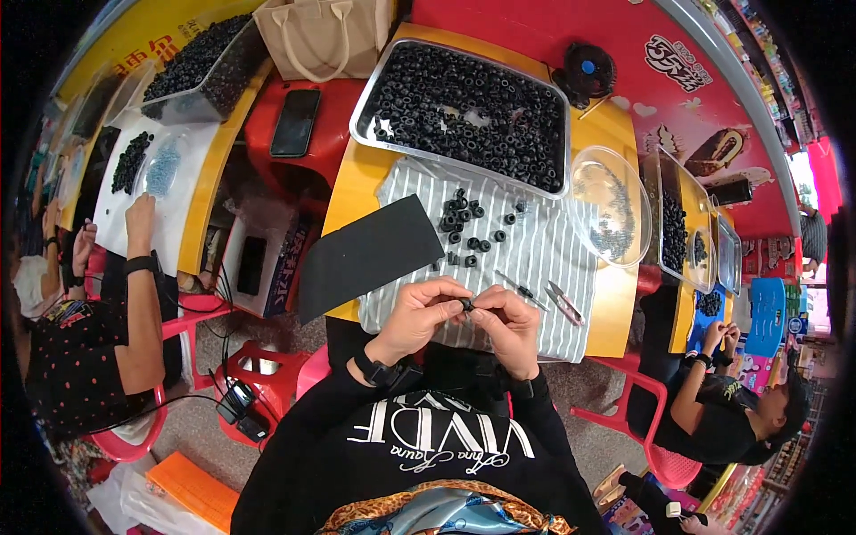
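Observation:
My left hand (412, 319) and my right hand (508, 328) meet above the near edge of a striped cloth (392, 303). Both pinch a small black ring-shaped part (466, 304) between thumbs and fingertips; the fingers partly cover it. Beyond them, several loose black rings (459, 214) lie on the cloth. To the right of the hands rest a slim dark pointed tool (522, 290) and a pair of small snips (564, 305). A flat black sheet (374, 254) lies to the left, partly over the cloth.
A metal tray (358, 125) full of black rings stands at the back, with a clear round dish (648, 227) right of it. A small fan (586, 69) sits behind. Other people work at tables left and right. A phone (295, 123) lies on a red stool.

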A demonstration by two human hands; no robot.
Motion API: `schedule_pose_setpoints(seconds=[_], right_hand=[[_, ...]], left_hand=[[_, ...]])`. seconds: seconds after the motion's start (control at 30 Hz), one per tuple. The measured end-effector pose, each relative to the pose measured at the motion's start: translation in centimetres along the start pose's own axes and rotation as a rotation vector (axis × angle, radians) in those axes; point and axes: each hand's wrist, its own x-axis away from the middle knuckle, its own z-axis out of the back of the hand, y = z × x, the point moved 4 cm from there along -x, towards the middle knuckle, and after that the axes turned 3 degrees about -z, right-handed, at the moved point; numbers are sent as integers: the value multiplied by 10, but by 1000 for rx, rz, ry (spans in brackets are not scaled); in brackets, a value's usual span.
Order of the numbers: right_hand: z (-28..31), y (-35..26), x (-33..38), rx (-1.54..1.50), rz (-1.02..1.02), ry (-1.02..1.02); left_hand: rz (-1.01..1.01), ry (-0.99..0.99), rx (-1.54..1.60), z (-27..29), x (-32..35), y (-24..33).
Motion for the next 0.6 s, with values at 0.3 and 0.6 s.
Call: schedule_pose_setpoints(seconds=[0.3, 0.6], right_hand=[[-4, -12, -6, 237, 232, -20], [-3, -14, -8, 357, 278, -54]], left_hand=[[54, 32, 14, 2, 3, -1], [93, -7, -105, 2, 2, 1]])
